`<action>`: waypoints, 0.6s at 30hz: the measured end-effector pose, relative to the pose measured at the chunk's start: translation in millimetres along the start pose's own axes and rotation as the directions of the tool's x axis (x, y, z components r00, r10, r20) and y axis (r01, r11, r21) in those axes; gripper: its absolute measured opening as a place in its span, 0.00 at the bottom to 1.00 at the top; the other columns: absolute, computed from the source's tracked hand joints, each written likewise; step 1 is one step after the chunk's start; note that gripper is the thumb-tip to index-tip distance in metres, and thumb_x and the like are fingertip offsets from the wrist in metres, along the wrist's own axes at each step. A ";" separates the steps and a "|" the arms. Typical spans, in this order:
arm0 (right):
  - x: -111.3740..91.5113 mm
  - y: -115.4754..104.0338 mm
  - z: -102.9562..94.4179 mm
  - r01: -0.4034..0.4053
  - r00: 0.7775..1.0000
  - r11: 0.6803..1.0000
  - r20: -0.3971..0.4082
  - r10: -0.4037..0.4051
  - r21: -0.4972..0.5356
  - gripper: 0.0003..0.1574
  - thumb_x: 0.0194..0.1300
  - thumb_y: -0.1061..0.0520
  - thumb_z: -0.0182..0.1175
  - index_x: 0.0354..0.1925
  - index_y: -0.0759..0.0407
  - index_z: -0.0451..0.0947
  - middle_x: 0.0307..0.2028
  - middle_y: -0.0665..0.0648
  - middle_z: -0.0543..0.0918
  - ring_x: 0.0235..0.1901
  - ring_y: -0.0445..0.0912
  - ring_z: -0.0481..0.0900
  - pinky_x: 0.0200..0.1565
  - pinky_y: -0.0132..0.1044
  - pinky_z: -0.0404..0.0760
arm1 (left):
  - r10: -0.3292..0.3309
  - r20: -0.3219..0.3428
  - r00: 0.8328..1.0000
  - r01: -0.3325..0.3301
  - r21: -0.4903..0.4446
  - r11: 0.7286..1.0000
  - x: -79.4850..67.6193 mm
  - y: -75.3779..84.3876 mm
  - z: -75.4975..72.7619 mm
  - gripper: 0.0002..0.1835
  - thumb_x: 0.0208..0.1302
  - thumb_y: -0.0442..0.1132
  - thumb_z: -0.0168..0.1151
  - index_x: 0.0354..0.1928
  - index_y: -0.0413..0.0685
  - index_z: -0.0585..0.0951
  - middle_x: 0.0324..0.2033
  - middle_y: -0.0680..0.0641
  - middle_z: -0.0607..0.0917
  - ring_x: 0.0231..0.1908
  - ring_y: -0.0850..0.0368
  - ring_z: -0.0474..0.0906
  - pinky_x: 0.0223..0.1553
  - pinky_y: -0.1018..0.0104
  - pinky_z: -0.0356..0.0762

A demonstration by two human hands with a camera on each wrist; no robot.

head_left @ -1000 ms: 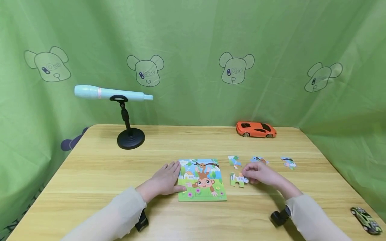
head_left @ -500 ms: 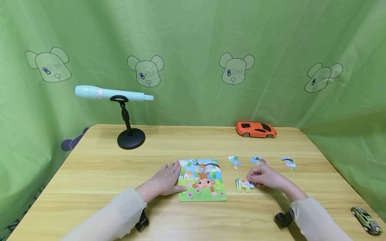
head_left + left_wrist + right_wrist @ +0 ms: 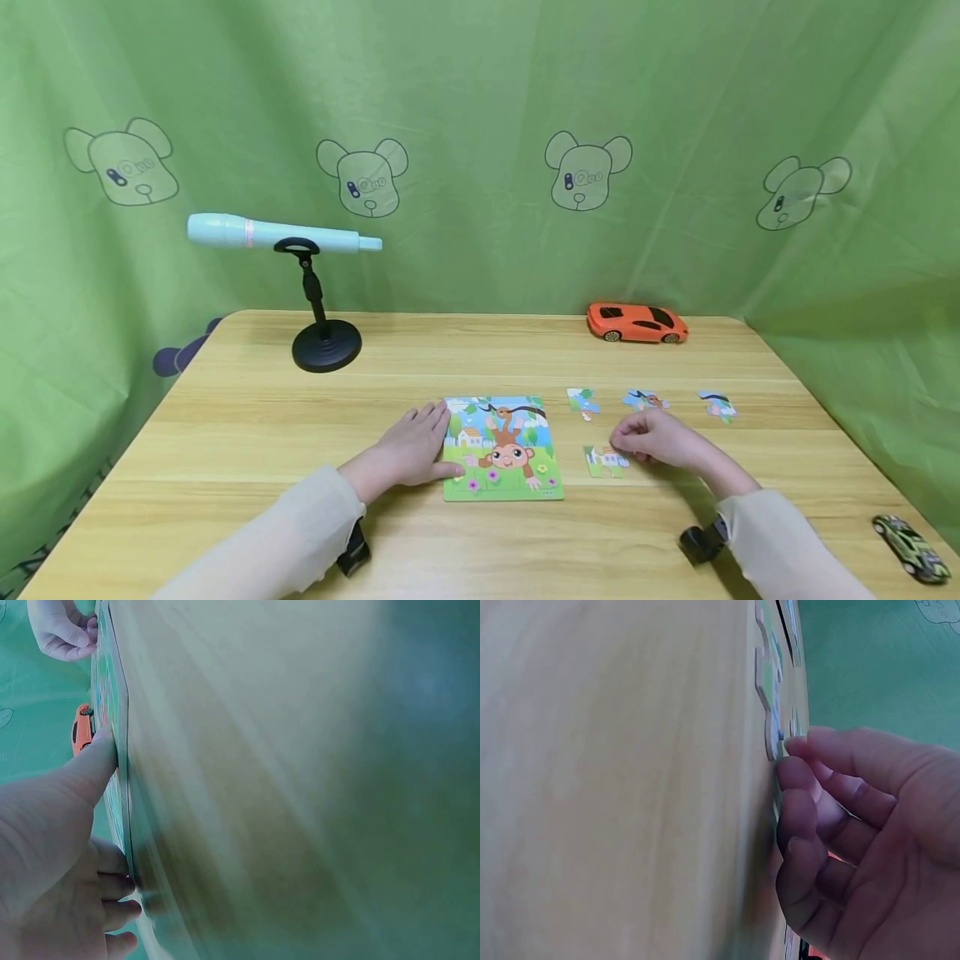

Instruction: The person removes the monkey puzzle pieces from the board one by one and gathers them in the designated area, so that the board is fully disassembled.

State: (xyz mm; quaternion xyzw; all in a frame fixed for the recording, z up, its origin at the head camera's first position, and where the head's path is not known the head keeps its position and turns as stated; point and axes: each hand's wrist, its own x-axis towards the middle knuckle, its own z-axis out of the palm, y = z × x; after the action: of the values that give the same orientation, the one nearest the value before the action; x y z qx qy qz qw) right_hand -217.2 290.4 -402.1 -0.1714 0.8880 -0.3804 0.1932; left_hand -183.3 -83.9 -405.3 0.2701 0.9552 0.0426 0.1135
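A square jigsaw puzzle (image 3: 513,436) with a hanging monkey and a house lies on the wooden table. My left hand (image 3: 413,447) rests flat along its left side, fingers extended and the thumb reaching onto the picture; the thumb (image 3: 94,765) touches the puzzle in the left wrist view too. To the puzzle's right lies a loose puzzle piece (image 3: 598,463) showing part of a house. My right hand (image 3: 660,440) pinches its right end near the knob, thumb and index finger at its edge. In the right wrist view the piece (image 3: 764,679) lies low along the tabletop beside the curled fingers (image 3: 799,817).
Three more puzzle pieces make a row behind my right hand: one left (image 3: 583,402), one middle (image 3: 642,400), one right (image 3: 717,404). An orange toy car (image 3: 637,322) stands at the back edge, a camouflage toy car (image 3: 911,548) front right. A blue microphone (image 3: 315,238) sits on a black stand (image 3: 326,345).
My right hand has drawn the house piece to the right and nearer to me, away from the puzzle, then nudged it slightly left. My left hand has stayed in place.
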 end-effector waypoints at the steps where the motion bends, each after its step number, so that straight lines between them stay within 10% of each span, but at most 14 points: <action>1: 0.1 -0.3 0.0 0.004 1.000 1.000 -0.002 -0.004 0.003 0.10 0.64 0.58 0.57 0.34 0.64 0.80 0.19 0.53 0.72 0.19 0.42 0.67 0.18 0.30 0.67 | 0.000 0.000 1.000 0.000 0.000 1.000 0.2 -0.1 0.2 0.46 0.62 0.64 0.49 0.68 0.33 0.55 0.68 0.37 0.53 0.67 0.44 0.48 0.65 0.52 0.47; 18: 24.1 -33.1 21.3 0.138 0.990 0.988 -0.021 -0.140 -0.064 0.12 0.62 0.57 0.59 0.42 0.64 0.79 0.31 0.55 0.79 0.26 0.46 0.74 0.27 0.34 0.77 | 0.001 0.006 1.000 -0.001 0.017 1.000 0.9 -0.6 1.0 0.46 0.62 0.64 0.48 0.68 0.33 0.55 0.68 0.37 0.52 0.67 0.44 0.48 0.65 0.52 0.48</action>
State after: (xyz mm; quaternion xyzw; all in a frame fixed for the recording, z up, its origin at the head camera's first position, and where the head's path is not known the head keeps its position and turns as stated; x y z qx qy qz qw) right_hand -222.8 245.0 -396.2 -0.2339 0.8878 -0.3671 0.1494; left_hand -184.0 -84.0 -406.5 0.2717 0.9550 0.0338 0.1139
